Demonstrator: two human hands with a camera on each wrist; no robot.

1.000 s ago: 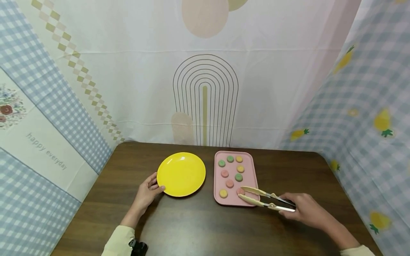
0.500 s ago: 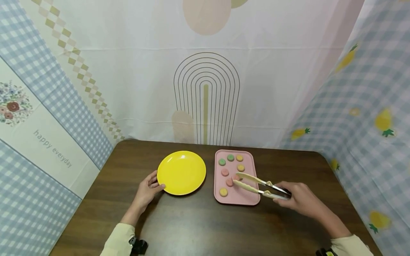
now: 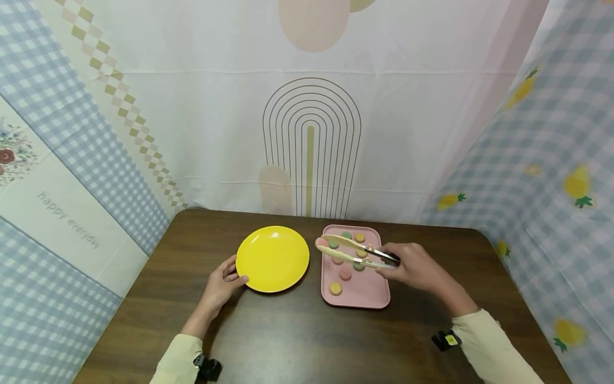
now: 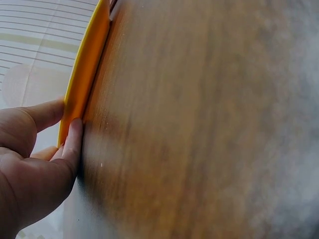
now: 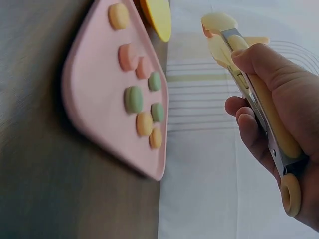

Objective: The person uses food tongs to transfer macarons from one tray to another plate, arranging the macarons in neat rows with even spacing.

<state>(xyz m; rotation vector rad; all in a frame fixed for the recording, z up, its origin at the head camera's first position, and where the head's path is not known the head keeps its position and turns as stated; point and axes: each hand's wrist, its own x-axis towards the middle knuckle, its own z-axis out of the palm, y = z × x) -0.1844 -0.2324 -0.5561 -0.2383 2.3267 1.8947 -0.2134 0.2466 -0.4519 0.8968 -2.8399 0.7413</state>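
My left hand [image 3: 221, 288] pinches the near-left rim of a round yellow plate [image 3: 272, 260]. In the left wrist view its thumb lies on top of the plate [image 4: 82, 69] and fingers reach underneath. My right hand [image 3: 413, 265] grips tongs [image 3: 338, 255] with cream tips and metal arms. Between the tips is a pink macaron [image 3: 321, 242], raised above the left edge of a pink tray [image 3: 366, 293]. The right wrist view shows my thumb and fingers wrapped round the tongs [image 5: 266, 107], with the macaron [image 5: 206, 32] partly hidden by a tip.
On the tray lie several macarons: yellow [image 3: 335, 288], pink [image 3: 345, 273] and green [image 3: 346, 235]. Plate and tray stand side by side on a dark wooden table [image 3: 297, 341]. A patterned white cloth [image 3: 216, 133] hangs behind, with checked cloth at both sides.
My right hand has moved left and away from me with the tongs, lifting the pink macaron from the tray's near right toward its left edge. My left hand stays at the plate.
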